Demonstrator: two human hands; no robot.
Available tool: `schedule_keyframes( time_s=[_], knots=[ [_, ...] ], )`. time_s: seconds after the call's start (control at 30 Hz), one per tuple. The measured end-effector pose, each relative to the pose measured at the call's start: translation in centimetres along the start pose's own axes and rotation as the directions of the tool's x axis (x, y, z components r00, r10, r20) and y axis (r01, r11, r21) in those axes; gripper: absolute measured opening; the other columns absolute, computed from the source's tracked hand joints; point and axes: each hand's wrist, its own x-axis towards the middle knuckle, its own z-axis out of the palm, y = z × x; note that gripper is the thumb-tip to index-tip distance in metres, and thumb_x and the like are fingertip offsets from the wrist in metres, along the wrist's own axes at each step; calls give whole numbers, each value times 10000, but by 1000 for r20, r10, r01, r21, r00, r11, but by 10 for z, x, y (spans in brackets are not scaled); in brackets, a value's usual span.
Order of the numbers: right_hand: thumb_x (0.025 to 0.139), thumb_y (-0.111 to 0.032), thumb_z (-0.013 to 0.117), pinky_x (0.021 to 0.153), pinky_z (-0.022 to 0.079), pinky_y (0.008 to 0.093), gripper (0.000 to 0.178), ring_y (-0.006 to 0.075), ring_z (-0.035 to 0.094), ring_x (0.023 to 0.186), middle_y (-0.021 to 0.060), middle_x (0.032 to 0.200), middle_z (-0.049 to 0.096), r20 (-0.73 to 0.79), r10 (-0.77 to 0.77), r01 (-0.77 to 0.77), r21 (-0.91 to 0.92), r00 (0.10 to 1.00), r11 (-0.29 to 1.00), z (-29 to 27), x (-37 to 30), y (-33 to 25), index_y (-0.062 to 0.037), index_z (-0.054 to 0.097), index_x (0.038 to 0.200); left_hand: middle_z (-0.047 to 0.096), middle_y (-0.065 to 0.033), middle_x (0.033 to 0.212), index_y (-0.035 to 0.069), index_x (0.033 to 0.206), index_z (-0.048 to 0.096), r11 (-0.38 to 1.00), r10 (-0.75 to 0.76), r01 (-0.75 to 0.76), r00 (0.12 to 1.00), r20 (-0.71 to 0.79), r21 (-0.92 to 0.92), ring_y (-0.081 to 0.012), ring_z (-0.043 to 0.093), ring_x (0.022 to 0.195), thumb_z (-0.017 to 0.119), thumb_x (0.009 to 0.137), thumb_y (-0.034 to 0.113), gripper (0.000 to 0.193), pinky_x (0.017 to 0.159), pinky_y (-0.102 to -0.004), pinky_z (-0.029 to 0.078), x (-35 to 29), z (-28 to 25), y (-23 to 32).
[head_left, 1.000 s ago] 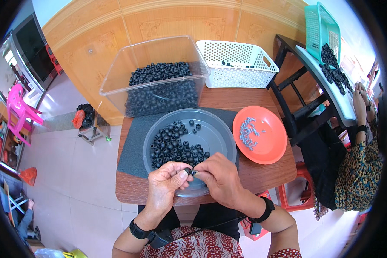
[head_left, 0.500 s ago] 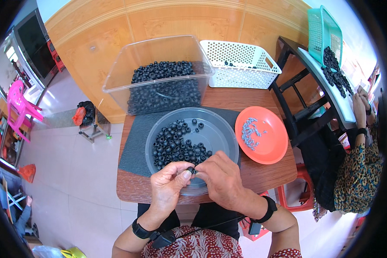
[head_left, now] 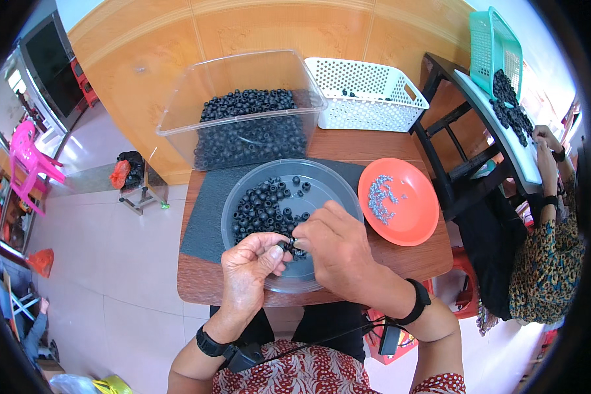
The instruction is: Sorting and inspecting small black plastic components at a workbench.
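Observation:
Over the near side of a clear grey round tub (head_left: 328,187), my two hands meet fingertip to fingertip. My left hand (head_left: 248,266) pinches a small black round piece between thumb and fingers. From the other side, my right hand (head_left: 338,249) is closed in a pinch against that piece; whatever its fingertips grip is hidden. Many black bead-like pieces with holes (head_left: 259,210) lie in the tub, mostly on its left side. Right of the tub stands an orange-red plate (head_left: 414,220) with a cluster of tiny silvery parts (head_left: 379,200).
A clear bin (head_left: 171,131) of black pieces and a white perforated basket (head_left: 368,119) stand at the back of the wooden table (head_left: 200,282). A dark mat (head_left: 200,230) lies under the tub. At far right, another person's hands (head_left: 546,151) are beside a green basket (head_left: 486,62).
Both hands have shifted slightly up and left, still joined at the small piece. My right hand has turned a little. The view has tilted slightly.

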Motion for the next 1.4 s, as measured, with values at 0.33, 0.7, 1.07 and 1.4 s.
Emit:
schedule_keyframes(
  time_s=[0.33, 0.7, 1.07, 1.4],
  knots=[
    [595, -1, 642, 569, 418, 395, 140, 330, 504, 702, 124, 677, 512, 99, 30, -28, -23, 995, 999, 4, 3, 2, -33, 524, 666, 644, -56, 854, -30, 1013, 618, 988, 110, -106, 994, -27, 117, -78, 572, 706, 616, 856, 45, 174, 631, -196, 474, 2, 6, 5],
    [770, -146, 689, 531, 403, 221, 146, 81, 513, 591, 28, 676, 620, 689, 521, -863, 407, 504, 298, -2, 39, 9, -7, 646, 780, 641, -96, 862, -46, 983, 619, 965, 262, -263, 964, 52, 14, -115, 591, 714, 631, 845, 63, 176, 624, -221, 485, 8, -11, 20],
    [669, -79, 640, 670, 478, 385, 88, 292, 590, 744, 138, 706, 607, 435, 136, -220, 148, 890, 964, 58, -13, 5, -14, 597, 711, 618, -98, 766, -40, 946, 579, 982, 139, -157, 976, -168, -104, -120, 545, 605, 624, 855, 102, 174, 578, -237, 452, 7, -33, 9],
    [621, -72, 640, 643, 475, 366, 153, 269, 569, 766, 151, 764, 613, 586, -15, 168, -208, 810, 964, 52, -13, -7, 10, 597, 744, 626, -103, 759, -46, 941, 588, 984, 133, -152, 973, -188, -89, -121, 548, 587, 628, 851, 105, 180, 560, -227, 451, 4, -32, 4]
  ],
)
